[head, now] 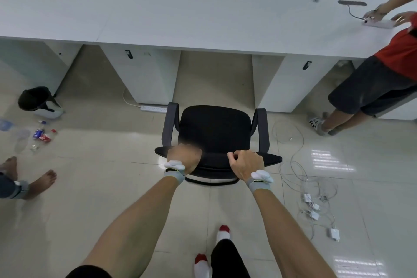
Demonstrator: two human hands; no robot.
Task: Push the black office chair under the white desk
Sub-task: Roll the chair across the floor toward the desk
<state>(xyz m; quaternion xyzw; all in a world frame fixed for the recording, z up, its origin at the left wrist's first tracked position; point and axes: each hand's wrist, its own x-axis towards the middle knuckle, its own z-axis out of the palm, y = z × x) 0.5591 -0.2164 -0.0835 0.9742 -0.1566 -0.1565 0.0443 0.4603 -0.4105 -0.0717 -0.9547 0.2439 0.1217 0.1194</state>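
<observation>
While 2 hands, left hand [185, 157] & right hand [246, 163], grip chair [214, 128] backrest, arms extend.

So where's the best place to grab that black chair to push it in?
The top edge of the backrest, from behind, as the left hand and right hand do. It is wide and faces the person, and the seat of the black chair points at the desk opening.

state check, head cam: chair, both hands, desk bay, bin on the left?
black office chair: upright, not yet under the desk
left hand: gripping backrest top
right hand: gripping backrest top
white desk: bay ahead open
bin: tipped over, litter spilled beside it
</observation>
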